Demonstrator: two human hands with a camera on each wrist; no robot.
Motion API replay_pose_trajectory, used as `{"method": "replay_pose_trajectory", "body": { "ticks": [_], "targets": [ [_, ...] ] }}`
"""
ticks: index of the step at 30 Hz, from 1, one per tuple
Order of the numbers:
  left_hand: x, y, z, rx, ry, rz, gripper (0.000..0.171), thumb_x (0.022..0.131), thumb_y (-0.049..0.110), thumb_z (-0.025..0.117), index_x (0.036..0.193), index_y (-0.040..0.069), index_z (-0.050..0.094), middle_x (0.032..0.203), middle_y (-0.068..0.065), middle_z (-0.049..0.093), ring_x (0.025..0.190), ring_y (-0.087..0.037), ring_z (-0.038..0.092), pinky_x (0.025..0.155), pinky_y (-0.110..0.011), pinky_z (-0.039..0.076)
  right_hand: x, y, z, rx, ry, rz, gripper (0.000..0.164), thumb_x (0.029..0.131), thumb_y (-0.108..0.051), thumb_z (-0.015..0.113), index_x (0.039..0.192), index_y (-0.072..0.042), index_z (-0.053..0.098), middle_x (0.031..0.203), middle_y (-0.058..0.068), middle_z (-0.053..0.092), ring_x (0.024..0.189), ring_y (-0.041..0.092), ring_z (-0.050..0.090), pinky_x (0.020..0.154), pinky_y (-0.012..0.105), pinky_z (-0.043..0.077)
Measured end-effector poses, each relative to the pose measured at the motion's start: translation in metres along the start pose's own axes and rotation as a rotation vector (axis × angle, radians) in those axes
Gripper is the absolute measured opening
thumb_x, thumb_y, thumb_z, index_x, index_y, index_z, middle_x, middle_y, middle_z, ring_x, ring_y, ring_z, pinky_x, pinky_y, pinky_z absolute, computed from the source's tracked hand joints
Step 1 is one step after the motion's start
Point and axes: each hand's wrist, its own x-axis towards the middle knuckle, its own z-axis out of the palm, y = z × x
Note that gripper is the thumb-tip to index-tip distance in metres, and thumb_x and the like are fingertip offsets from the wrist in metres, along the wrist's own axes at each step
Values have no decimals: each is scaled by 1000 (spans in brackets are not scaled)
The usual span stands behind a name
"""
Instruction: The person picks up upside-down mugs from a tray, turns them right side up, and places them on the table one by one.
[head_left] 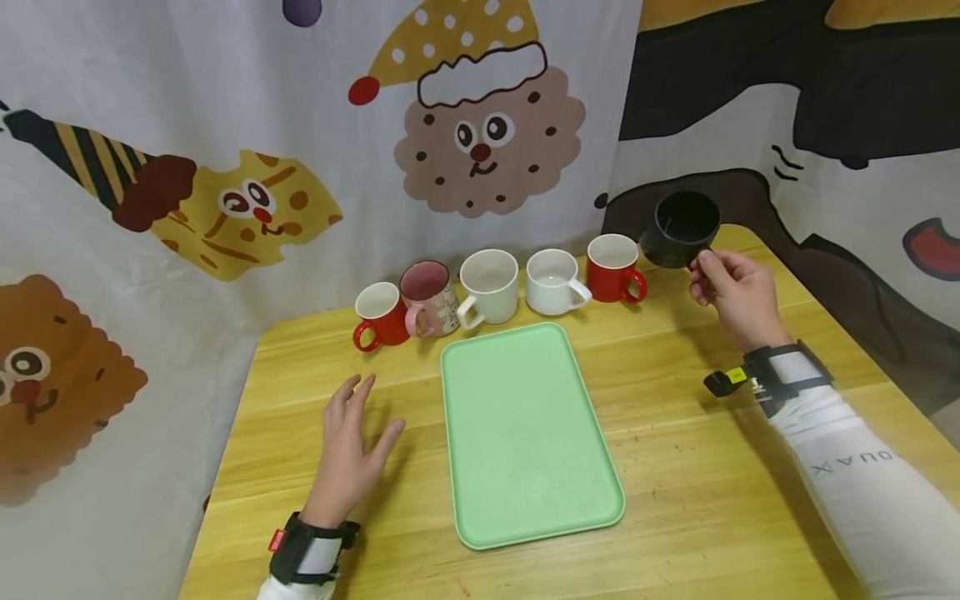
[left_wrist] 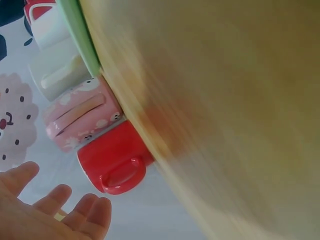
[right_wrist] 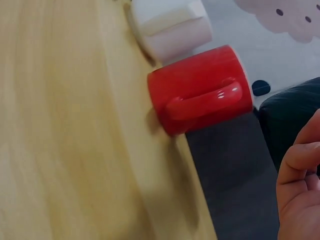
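Observation:
My right hand (head_left: pixel 738 296) pinches a black cup (head_left: pixel 667 247) at its handle, holding it at the back right of the table beside a red mug (head_left: pixel 611 287). In the right wrist view, curled fingers (right_wrist: pixel 297 165) show at the right edge, and the cup's dark side (right_wrist: pixel 285 120) is partly cut off. My left hand (head_left: pixel 348 458) hovers over the table left of the green tray (head_left: pixel 525 417), fingers spread and holding nothing. Nearest to it stands another red mug (head_left: pixel 390 325), whose handle (left_wrist: pixel 125 180) shows in the left wrist view.
Along the back, between the red mugs, stand a pink patterned mug (head_left: pixel 442 312), a cream mug (head_left: pixel 498 292) and a white cup (head_left: pixel 551 292). The tray lies flat on the wooden table (head_left: pixel 690 500). A printed curtain (head_left: pixel 315 83) hangs behind the table.

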Motion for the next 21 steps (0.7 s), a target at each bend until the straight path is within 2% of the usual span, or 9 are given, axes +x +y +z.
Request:
{"method": "replay_pose_trajectory", "body": {
  "ticks": [6,12,21],
  "targets": [
    [-4,-2,0,19,-5,-6,77,100,27,78,163,8,37,165,-23,28,148,-46,27,109,-70,32,2,10,-4,-37,5,62,39,103,-27,69,115,10,66,91,5,70,70,14,64,58,20,52],
    [-5,-3,2,22,-16,-15,78,100,28,78,164,9,37,166,-23,27,148,-45,27,110,-70,32,5,20,-8,-87,-2,85,45,104,-28,69,117,16,62,89,5,70,69,12,64,57,21,51],
    [-7,0,5,20,-31,-15,78,100,28,78,164,10,37,166,-22,26,148,-45,27,110,-71,33,12,32,-14,-197,4,160,51,105,-36,67,118,13,61,86,-1,70,67,10,64,58,21,52]
  ]
}}
